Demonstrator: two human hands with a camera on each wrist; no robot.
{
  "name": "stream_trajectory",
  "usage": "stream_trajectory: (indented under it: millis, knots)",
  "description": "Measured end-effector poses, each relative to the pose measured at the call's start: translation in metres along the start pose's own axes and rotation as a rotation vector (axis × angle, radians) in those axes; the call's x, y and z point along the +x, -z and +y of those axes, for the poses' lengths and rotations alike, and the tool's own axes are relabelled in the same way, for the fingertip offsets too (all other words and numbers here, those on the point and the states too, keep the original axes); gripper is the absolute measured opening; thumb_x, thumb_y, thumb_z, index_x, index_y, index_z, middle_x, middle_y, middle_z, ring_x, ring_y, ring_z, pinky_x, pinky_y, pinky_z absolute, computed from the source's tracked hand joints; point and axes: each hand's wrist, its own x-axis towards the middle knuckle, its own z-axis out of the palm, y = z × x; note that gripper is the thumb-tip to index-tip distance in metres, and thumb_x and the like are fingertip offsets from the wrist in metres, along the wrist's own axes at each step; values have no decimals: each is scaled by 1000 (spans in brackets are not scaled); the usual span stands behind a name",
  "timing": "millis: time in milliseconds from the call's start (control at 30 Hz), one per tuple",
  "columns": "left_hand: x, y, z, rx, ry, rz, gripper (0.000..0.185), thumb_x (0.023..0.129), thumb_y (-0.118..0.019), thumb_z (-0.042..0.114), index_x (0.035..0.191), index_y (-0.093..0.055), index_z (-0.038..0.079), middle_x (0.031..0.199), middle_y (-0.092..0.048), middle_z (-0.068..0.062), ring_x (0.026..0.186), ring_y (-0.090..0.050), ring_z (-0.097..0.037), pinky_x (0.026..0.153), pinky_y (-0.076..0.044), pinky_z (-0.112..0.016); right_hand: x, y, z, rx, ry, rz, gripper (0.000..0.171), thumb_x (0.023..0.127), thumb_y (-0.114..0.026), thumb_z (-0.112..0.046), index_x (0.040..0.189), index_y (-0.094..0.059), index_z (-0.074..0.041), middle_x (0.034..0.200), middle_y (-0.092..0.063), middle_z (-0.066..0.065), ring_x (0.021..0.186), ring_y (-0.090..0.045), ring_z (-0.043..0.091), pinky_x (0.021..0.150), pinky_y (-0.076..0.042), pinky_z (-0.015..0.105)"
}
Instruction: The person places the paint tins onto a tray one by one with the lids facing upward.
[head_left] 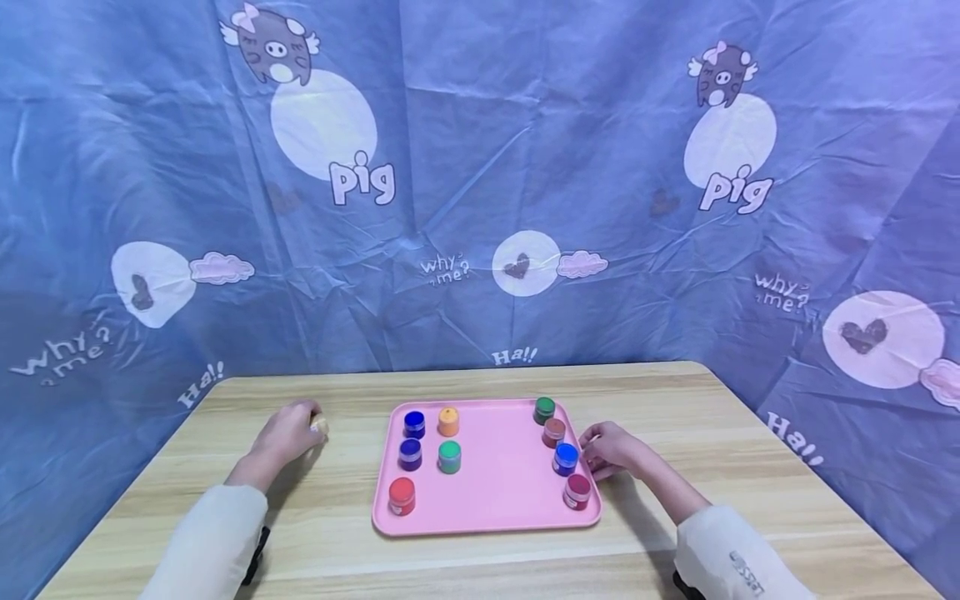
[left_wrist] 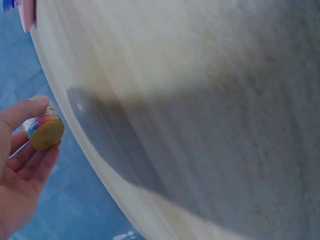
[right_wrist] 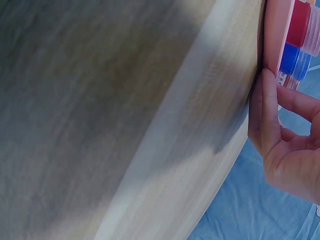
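Note:
To the left of the tray, my left hand (head_left: 288, 433) holds a small paint jar (left_wrist: 46, 131) between thumb and fingers. The left wrist view shows its ochre-yellow end and a colourful printed label. My right hand (head_left: 611, 448) is at the right edge of the pink tray (head_left: 495, 492), its extended fingertips touching the rim and outer wall. Nearest to those fingers stands a blue paint jar (head_left: 566, 459). A crimson jar (head_left: 577, 492), a brown jar (head_left: 553, 432) and a dark green jar (head_left: 544, 409) share that side.
On the tray's left are two dark blue jars, one of them at the back (head_left: 414, 424), an orange-yellow jar (head_left: 448, 421), a green jar (head_left: 449, 457) and a red jar (head_left: 402, 496). A blue printed curtain (head_left: 465, 317) hangs behind the wooden table (head_left: 345, 550).

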Motion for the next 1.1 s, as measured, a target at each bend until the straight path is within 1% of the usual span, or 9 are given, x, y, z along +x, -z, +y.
stream_trajectory:
  millis: [133,300,400,600,733,867,1100]
  knots:
    - [1,-1,7,-7,-21,27,23,67,-63,2,89,-59,-3,82,-58,-13,72,-56,-31,63,-46,-45,2,-1,0,13,0,3,15,79,-51,12,93,-50,9,66,-56,12,56,-58,18,57,-55,36]
    - [1,-2,15,4,-24,55,21,71,-61,2,91,-61,-4,84,-59,-13,74,-57,-31,65,-48,-45,3,-2,1,18,6,5,15,79,-51,12,93,-50,10,66,-56,13,56,-58,18,58,-55,36]
    - [0,-1,20,-2,-41,75,21,72,-62,2,91,-61,-5,85,-59,-14,76,-58,-32,66,-48,-45,3,-2,1,11,-1,9,14,79,-51,12,93,-51,9,67,-56,13,57,-58,19,58,-55,36]
    - [-3,-1,31,-29,-81,110,25,69,-65,1,93,-61,-5,87,-60,-15,78,-58,-32,69,-49,-45,3,-2,2,-2,-3,13,15,79,-50,11,94,-51,9,67,-56,13,57,-58,18,57,-55,36]
    - [-6,0,41,-43,-88,115,28,67,-69,1,93,-61,-5,88,-60,-14,78,-58,-31,70,-49,-44,3,-2,2,3,-2,21,17,77,-49,12,94,-51,10,67,-55,14,55,-56,18,57,-55,35]
    - [-7,-1,52,-50,-100,116,27,67,-72,2,91,-61,-3,86,-59,-13,77,-57,-29,69,-50,-42,2,-2,2,7,1,23,18,76,-49,13,93,-51,10,67,-55,14,54,-56,18,57,-55,35]
    - [-9,-2,67,-73,-144,157,27,64,-74,2,87,-61,-1,82,-59,-12,76,-57,-27,70,-50,-41,2,-3,2,14,-2,25,18,75,-50,13,93,-51,10,65,-54,13,54,-55,18,57,-55,35]
